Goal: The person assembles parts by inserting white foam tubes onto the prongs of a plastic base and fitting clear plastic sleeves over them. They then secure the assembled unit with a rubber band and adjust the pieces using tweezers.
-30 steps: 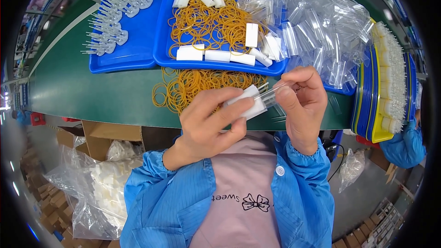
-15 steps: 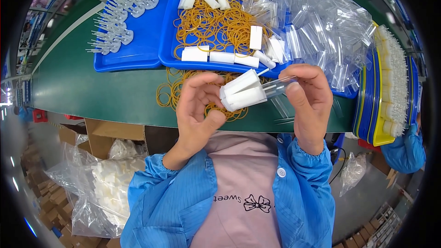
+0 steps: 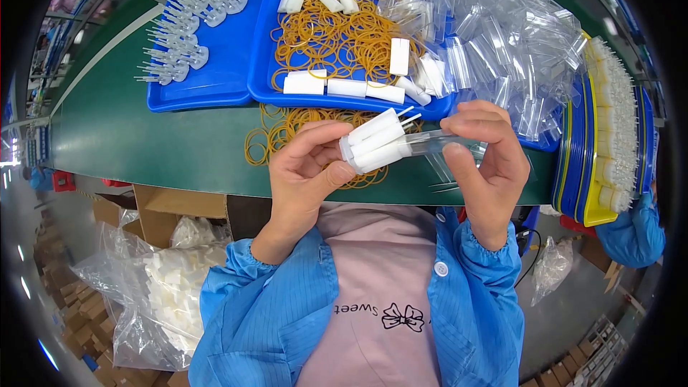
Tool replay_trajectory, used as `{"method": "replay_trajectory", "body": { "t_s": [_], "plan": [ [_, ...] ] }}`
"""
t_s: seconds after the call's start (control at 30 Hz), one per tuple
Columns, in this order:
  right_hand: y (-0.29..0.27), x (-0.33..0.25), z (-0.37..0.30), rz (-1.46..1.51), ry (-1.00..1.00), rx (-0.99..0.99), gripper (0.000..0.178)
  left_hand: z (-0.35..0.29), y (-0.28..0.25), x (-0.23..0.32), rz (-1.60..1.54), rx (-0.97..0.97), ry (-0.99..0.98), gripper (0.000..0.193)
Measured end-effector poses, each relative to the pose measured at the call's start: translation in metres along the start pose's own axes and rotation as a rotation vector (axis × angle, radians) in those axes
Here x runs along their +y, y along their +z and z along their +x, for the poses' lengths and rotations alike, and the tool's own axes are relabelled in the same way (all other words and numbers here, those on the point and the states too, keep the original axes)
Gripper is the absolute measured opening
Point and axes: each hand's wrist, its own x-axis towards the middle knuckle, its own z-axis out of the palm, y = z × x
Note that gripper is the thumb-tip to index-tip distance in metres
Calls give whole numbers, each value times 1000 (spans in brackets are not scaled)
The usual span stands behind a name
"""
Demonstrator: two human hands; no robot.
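My left hand (image 3: 301,175) pinches the base of a white plastic piece with thin prongs (image 3: 347,150) between thumb and fingers. White foam blocks (image 3: 380,136) sit around its prongs, and a few prong tips stick out at the upper right. My right hand (image 3: 491,161) grips a transparent plastic sleeve (image 3: 428,143) by its outer end, thumb below and fingers above. The sleeve's other end meets the lower foam block; whether it is around the block or just against it I cannot tell. Both hands are held above the table's near edge.
Behind my hands a blue tray (image 3: 258,89) holds rubber bands (image 3: 337,36) and white foam pieces (image 3: 304,84). Transparent sleeves (image 3: 516,50) pile up at right. Pronged white pieces (image 3: 179,46) stand on another blue tray (image 3: 208,97) at left. Stacked blue and yellow trays (image 3: 595,208) stand far right.
The right hand has shifted slightly right and opened out a little around the sleeve. The left hand has moved slightly left, and more prong tips now show beyond the foam.
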Motion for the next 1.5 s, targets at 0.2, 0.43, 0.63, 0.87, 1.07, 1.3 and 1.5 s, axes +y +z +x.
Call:
{"method": "replay_trajectory", "body": {
  "t_s": [0.2, 0.43, 0.63, 0.87, 1.07, 1.3, 1.5],
  "plan": [
    [-4, 2, 1, 117, 121, -111, 16, 1, -8, 2, 128, 18, 55, 44],
    [-2, 0, -1, 137, 125, -64, 16, -5, -3, 0, -47, -30, -37, 47],
    [-2, 3, -3, 156, 109, -47, 18, -5, -5, -1, 55, 15, 10, 43],
    [-2, 3, -7, 164, 76, -38, 17, -5, -6, -3, 85, 7, 57, 41],
    [9, -1, -11, 223, 64, -76, 16, -7, -1, -5, 50, -48, 49, 40],
    [11, -4, -19, 260, 93, -113, 17, -13, 2, -5, 12, -94, 41, 38],
    [15, -4, -27, 282, 148, -65, 18, -14, 4, -6, 7, -90, 11, 39]
  ]
}}
